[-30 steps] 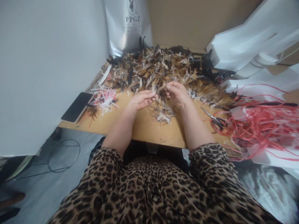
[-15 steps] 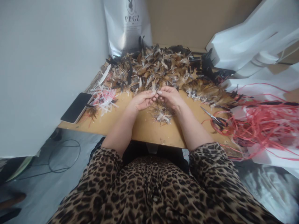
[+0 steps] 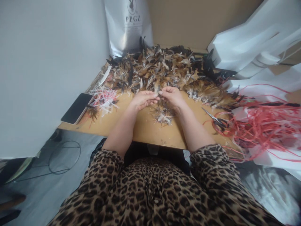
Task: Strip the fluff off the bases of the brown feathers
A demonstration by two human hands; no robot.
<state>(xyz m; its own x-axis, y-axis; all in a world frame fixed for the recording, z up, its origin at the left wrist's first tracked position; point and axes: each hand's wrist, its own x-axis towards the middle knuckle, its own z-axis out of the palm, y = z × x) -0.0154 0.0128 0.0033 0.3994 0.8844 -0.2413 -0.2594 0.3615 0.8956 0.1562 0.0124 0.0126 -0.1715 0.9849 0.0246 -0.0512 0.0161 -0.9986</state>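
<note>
In the middle of the head view my two hands meet above the tabletop. My left hand is closed, thumb and forefinger pinching a small brownish feather. Close against it, my right hand also pinches the feather, its other fingers curled under. The feather blends into the large heap of brown, black and white feathers just behind. Below my fingers lies a small bunch of feathers with pale quill ends. Right of my right hand is a row of golden-brown feathers.
A phone lies at the table's left edge, beside pink and white strips. Black-handled scissors rest at right, near tangled red ribbon. A silver bag and white foam pieces stand behind.
My fingertips have shifted slightly, with the left fingers a little straighter and a small gap between the two thumbs. The surrounding things have not moved.
</note>
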